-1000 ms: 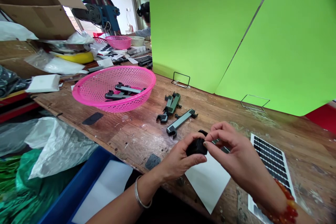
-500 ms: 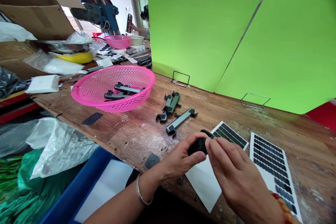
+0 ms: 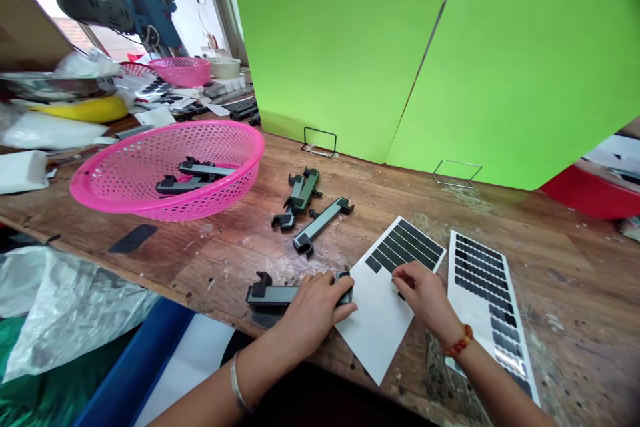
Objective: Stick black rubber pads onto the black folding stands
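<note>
Left hand [image 3: 317,303]: I see thumb and fingers gripping the right end of a grey bracket [image 3: 280,295], lower centre of frame.
Right hand [image 3: 423,290]: fingertips narrowed over the strip sheet [image 3: 373,323], right of centre; I can't tell whether they pinch anything.
Pink basket [image 3: 80,195]: left of frame, more brackets [image 3: 193,185] inside.
</note>
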{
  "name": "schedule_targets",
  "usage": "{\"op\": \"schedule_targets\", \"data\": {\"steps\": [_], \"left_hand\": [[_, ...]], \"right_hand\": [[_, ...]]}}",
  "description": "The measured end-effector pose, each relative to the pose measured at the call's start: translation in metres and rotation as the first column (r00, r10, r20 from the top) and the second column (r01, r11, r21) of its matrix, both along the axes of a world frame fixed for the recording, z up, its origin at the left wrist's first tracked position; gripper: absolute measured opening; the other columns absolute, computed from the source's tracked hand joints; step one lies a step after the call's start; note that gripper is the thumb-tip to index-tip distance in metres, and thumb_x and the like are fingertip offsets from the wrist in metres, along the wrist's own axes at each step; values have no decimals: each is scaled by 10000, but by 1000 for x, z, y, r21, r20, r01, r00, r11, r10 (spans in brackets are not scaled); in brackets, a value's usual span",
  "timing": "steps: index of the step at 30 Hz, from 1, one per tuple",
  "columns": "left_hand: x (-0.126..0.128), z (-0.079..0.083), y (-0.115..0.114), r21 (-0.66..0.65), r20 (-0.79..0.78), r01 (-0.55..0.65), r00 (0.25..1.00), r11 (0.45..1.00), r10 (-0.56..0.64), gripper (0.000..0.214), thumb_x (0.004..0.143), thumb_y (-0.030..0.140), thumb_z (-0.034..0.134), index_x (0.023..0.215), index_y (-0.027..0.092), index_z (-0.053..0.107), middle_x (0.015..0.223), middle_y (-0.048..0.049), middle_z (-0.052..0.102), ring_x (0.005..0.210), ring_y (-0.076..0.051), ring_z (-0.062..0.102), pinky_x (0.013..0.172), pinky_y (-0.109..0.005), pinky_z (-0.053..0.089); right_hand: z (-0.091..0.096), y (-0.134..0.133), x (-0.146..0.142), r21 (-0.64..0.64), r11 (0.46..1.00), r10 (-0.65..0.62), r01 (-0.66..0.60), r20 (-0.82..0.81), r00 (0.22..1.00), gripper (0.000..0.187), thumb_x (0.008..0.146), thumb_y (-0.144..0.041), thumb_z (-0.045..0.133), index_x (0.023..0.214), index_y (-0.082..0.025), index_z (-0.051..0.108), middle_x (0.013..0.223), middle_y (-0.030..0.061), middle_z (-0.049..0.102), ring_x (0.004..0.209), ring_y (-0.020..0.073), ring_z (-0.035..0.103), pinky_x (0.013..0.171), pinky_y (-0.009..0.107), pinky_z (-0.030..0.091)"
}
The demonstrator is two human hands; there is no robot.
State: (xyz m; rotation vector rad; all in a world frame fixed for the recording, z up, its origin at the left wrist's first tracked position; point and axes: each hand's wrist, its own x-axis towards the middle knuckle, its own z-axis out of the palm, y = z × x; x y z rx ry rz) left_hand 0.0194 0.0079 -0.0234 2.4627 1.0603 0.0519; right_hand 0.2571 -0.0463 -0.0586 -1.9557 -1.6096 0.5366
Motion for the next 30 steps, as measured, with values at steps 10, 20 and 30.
{"op": "schedule_targets", "data": {"steps": [10,20,30], "left_hand": [[31,-22,18,184,58,97,992,978,-109,432,824,434,640,1200,240,557,1121,-83,513,1087,-258,471,948,-405,416],[56,-31,34,131,-85,155,986,979,-144,527,860,577,485,1318,318,469,1139,-94,450,979,-281,540,767,-388,510],[56,-32,31,148,-103,128,988,981,-114,527,858,608,452,1295,316,483,1153,-99,447,986,-293,541,719,-384,527]], "right_hand": [[-20,24,-26,6,1000,-25,24,220,975,143,840,-196,493,884,-129,612,913,100,555,793,209,568,757,334,456],[-25,34,-23,-63,992,-93,112,254,963,45,788,-184,541,802,-159,575,859,76,555,734,185,547,664,281,393],[-25,26,-27,1,1000,-15,15,211,977,100,815,-185,471,722,-194,509,787,49,554,706,177,526,660,282,387]]}}
